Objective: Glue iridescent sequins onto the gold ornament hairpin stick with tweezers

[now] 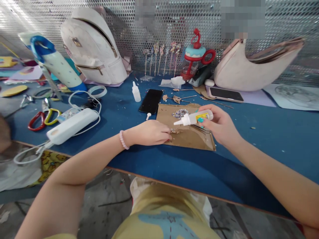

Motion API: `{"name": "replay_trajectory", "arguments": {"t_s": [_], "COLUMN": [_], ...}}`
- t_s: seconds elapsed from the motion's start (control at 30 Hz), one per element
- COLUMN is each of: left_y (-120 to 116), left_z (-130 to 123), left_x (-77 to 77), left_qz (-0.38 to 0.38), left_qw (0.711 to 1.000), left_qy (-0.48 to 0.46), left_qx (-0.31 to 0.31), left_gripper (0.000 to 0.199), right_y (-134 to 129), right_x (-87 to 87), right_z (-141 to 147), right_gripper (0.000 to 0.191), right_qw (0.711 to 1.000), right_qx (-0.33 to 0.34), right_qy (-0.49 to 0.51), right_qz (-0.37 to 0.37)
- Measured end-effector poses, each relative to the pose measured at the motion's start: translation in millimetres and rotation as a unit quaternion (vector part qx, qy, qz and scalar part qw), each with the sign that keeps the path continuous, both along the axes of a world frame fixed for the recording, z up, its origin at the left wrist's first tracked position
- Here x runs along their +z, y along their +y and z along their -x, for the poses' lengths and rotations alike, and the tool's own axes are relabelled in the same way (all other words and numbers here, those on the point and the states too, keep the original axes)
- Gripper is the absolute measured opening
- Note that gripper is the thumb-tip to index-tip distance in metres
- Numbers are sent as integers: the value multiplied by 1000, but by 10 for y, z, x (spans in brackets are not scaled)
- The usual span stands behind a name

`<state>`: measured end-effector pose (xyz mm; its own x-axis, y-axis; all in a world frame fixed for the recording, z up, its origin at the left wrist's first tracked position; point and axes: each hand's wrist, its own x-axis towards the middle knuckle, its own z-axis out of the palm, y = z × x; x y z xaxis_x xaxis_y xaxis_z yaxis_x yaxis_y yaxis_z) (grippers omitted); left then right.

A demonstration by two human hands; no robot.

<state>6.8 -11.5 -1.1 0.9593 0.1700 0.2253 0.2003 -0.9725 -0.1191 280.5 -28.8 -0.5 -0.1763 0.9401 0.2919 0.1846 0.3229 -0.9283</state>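
My right hand (220, 124) is closed around a clear glue bottle (194, 118) with a yellow label and a white nozzle. It holds the bottle tilted, nozzle pointing left and slightly down, above a brown cardboard sheet (196, 141). My left hand (156, 132) rests at the sheet's left edge, fingers pinched at a small gold-brown ornament (175, 131) just below the nozzle. Behind the bottle lies a pile of small shiny beads (180, 114). A pair of tweezers (204, 128) lies partly hidden by my right hand.
Past the sheet are a black phone (151, 101), a second glue bottle (136, 92), a white cap (148, 116) and ornament sticks (177, 99). Scissors (37, 121) and a white power strip (72, 126) lie left. A backpack (92, 49), red-handled cup (195, 53) and handbag (256, 71) line the back.
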Motion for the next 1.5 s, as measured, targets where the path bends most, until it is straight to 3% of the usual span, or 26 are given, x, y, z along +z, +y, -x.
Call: {"name": "replay_trajectory", "arguments": {"t_s": [0.13,0.3,0.47,0.6,0.77,0.87,1.0,1.2,1.33,1.5], "left_y": [44,127,154,148,122,68,-48,-168,-205,-264], "left_z": [11,69,103,91,51,14,-47,-80,-66,-64], "left_x": [-15,-47,-53,-57,-80,-84,-66,5,74,89], "left_qz": [-11,-12,6,42,124,160,144,104,129,164], "left_qw": [999,998,993,986,968,947,925,888,863,853], "left_qy": [-33,-62,-84,-101,-157,-235,-335,-446,-486,-494], "left_qx": [5,20,88,129,151,150,103,47,40,34], "left_gripper": [29,31,35,35,27,31,45,30,25,25], "right_y": [105,260,413,463,391,294,105,-141,-151,-94], "right_x": [0,127,257,252,183,183,235,237,177,178], "right_z": [35,234,439,479,473,516,645,804,791,731], "right_gripper": [17,11,10,11,16,32,36,34,45,42], "right_qw": [999,995,984,979,969,956,949,939,959,967], "right_qx": [-47,-77,-109,-104,-36,35,95,134,134,207], "right_qy": [-8,62,133,158,203,227,218,192,127,60], "right_qz": [-19,5,47,80,135,180,209,253,215,135]}}
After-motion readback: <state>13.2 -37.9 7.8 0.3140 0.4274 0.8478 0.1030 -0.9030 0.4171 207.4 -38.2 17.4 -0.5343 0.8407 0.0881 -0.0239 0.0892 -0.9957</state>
